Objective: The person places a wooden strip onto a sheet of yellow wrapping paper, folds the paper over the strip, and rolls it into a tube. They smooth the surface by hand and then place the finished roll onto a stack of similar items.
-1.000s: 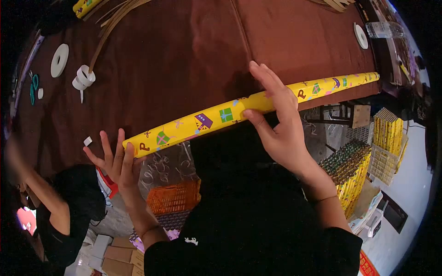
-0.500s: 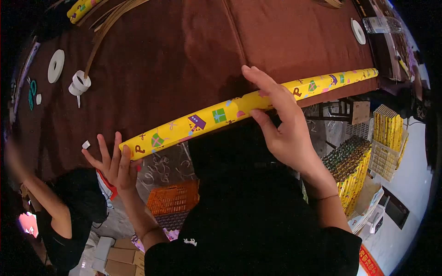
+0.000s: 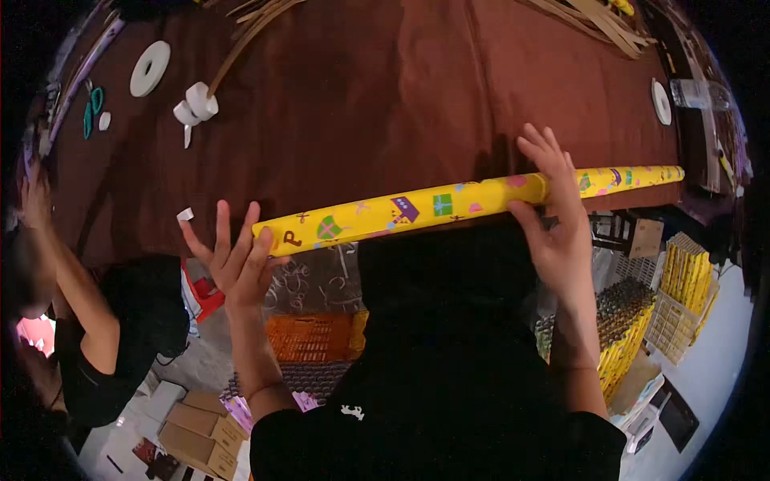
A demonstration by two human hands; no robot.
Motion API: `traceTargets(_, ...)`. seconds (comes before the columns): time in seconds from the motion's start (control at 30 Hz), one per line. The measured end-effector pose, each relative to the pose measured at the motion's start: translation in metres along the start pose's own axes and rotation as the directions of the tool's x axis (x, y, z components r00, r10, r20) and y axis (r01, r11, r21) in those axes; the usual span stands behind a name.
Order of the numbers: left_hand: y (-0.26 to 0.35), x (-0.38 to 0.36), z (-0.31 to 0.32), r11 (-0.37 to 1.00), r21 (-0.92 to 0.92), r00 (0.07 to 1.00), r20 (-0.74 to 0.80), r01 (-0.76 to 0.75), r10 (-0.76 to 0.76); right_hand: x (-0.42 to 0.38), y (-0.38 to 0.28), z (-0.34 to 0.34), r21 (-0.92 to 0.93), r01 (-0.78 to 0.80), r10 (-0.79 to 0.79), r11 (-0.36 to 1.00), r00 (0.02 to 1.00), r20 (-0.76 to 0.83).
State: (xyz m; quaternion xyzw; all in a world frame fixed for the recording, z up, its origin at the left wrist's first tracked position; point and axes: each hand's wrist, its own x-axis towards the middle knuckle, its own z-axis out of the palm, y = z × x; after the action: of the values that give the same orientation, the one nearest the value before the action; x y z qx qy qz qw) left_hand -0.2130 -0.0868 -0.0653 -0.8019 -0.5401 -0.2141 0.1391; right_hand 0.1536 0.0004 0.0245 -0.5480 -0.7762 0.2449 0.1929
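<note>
A long roll of yellow wrapping paper [image 3: 377,212], printed with gifts and small figures, lies along the near edge of the brown-covered table. At its left end my left hand [image 3: 239,260] has the tip between thumb and index finger, the other fingers spread upward. Further right, my right hand [image 3: 559,220] straddles the roll, thumb on the near side and fingers reaching over to the far side. Part of the roll is hidden behind that hand. A small white piece [image 3: 186,214] sits just beyond my left fingertips.
White tape rolls [image 3: 196,104], a white ring [image 3: 151,69] and green-handled scissors [image 3: 93,112] lie at the left. Brown strips [image 3: 597,24] are at the back right. Another person [image 3: 104,329] works at the left. An orange crate [image 3: 313,337] and stacked yellow rolls [image 3: 682,276] stand below.
My right hand has slid rightward along the roll, its fingers now more upright. The view has shifted, and the roll lies more level. The other person's arm has moved at the left.
</note>
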Motion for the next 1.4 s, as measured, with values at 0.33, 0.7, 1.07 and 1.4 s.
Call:
traceTargets(0.33, 0.0, -0.002, 0.0, 0.997, -0.069, 0.999, -0.022, 0.031, -0.033, -0.013, -0.024, 0.042, -0.447, 0.441, -0.328, 0.778, 0.893, 0.309)
traceTargets(0.7, -0.001, -0.001, -0.003, 0.993, -0.116, 1.0, 0.026, 0.007, -0.004, -0.003, -0.071, 0.098, -0.386, 0.621, -0.539, 0.682, 0.784, 0.309)
traceTargets(1.07, 0.005, 0.002, -0.001, 0.991, -0.086, 0.994, 0.024, 0.105, -0.103, 0.0, -0.126, 0.158, -0.164, 0.679, -0.639, 0.715, 0.731, 0.242)
traceTargets(1.4, 0.015, -0.004, -0.004, 0.798, -0.505, 0.924, -0.002, 0.33, -0.383, -0.017, -0.157, 0.192, 0.477, 0.57, -0.674, 0.669, 0.735, 0.067)
